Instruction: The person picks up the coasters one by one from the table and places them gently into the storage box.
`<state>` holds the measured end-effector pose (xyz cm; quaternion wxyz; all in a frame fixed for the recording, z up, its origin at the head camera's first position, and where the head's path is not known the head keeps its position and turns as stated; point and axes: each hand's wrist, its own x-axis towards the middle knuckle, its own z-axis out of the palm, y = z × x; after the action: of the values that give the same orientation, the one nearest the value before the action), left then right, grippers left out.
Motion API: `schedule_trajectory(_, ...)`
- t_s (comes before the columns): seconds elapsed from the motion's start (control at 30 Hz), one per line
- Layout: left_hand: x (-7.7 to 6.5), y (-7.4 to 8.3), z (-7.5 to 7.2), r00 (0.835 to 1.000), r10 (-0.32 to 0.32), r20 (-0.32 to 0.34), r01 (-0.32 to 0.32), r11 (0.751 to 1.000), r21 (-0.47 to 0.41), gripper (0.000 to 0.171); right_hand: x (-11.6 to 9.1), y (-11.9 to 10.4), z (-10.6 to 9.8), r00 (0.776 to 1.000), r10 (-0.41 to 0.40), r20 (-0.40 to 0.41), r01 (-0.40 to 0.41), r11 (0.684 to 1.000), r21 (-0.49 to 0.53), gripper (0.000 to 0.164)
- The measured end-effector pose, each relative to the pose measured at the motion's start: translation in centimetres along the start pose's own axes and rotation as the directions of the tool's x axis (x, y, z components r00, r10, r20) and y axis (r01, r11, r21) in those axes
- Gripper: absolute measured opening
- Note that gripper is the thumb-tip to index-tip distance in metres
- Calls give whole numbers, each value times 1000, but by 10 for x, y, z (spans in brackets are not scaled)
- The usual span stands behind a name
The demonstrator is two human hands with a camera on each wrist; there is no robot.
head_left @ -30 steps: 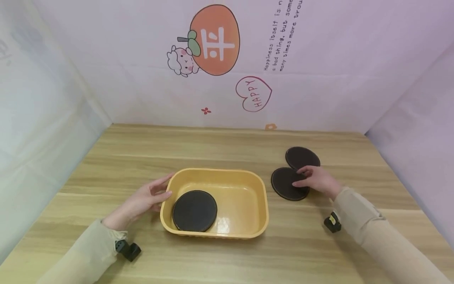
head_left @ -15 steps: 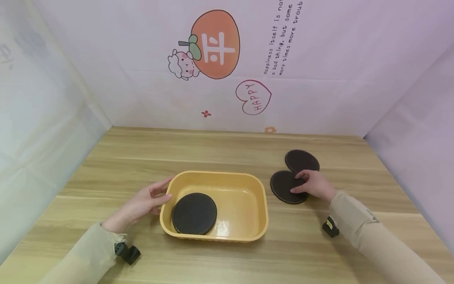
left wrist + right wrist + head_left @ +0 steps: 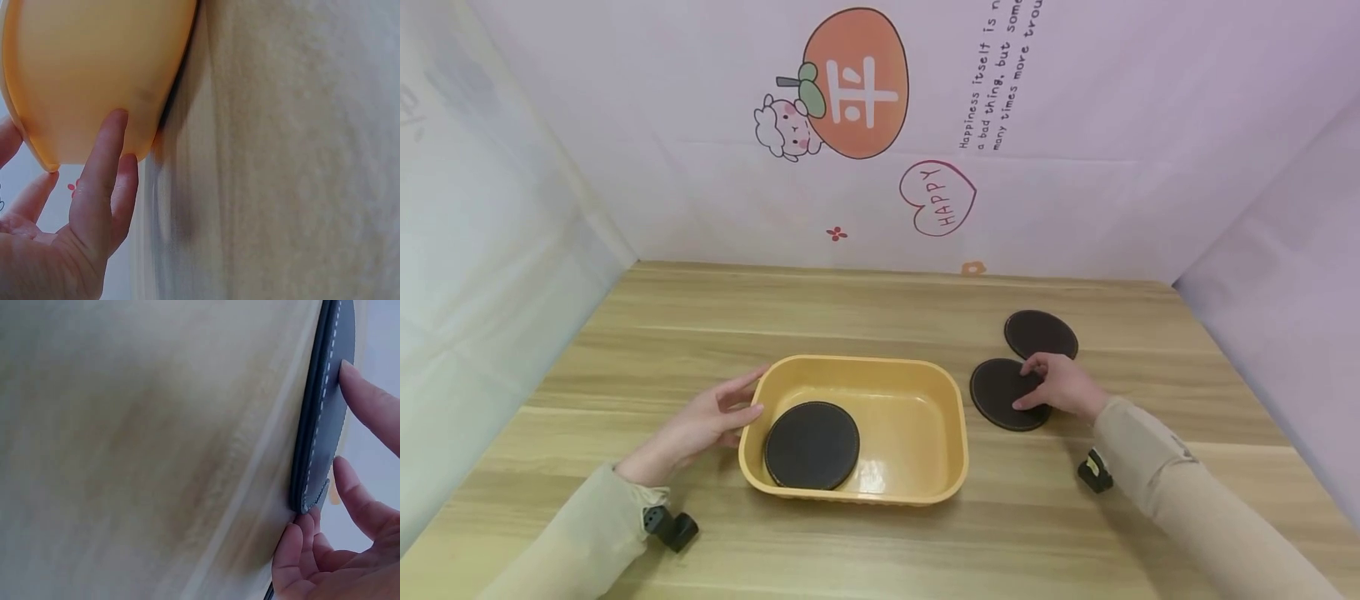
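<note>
My left hand is at the left end of a yellow plastic basin. Its thumb lies at the rim, and in the left wrist view fairly straight fingers touch the outer wall. A round black coaster lies inside the basin, towards its left end. To the right of the basin, my right hand holds another black coaster by its right side. In the right wrist view, the thumb and a finger touch this coaster's stitched face, while other fingers curl at its edge.
A further black coaster lies just behind the one in my right hand, nearly touching it. Both rest on a wood-grain table. White printed cloth walls in the back and both sides. Small black devices sit at the wrists.
The coaster under my right hand has slid slightly towards me and left, along with the hand. My left hand and the basin have stayed in place.
</note>
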<state>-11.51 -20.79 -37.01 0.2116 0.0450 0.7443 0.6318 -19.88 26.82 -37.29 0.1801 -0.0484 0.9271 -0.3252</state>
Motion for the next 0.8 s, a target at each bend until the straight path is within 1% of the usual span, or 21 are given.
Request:
schedule_trajectory(0.3,3,0,-1,1000,-11,-12,11,1000,25,68,-1,2,-3,999,-21,-32,21,1000,3,61)
schedule_trajectory(0.5,0,1,0,1000,-4,-3,4,1000,-2,68,-5,4,-4,999,-31,-8,31,1000,3,63)
schedule_trajectory(0.7,0,2,1,1000,-6,-2,6,1000,-2,68,-9,7,-7,997,-72,18,71,994,78,75)
schedule_trajectory(0.8,1,1,0,1000,-6,0,6,1000,-3,68,-11,10,-10,996,-80,38,75,990,118,75)
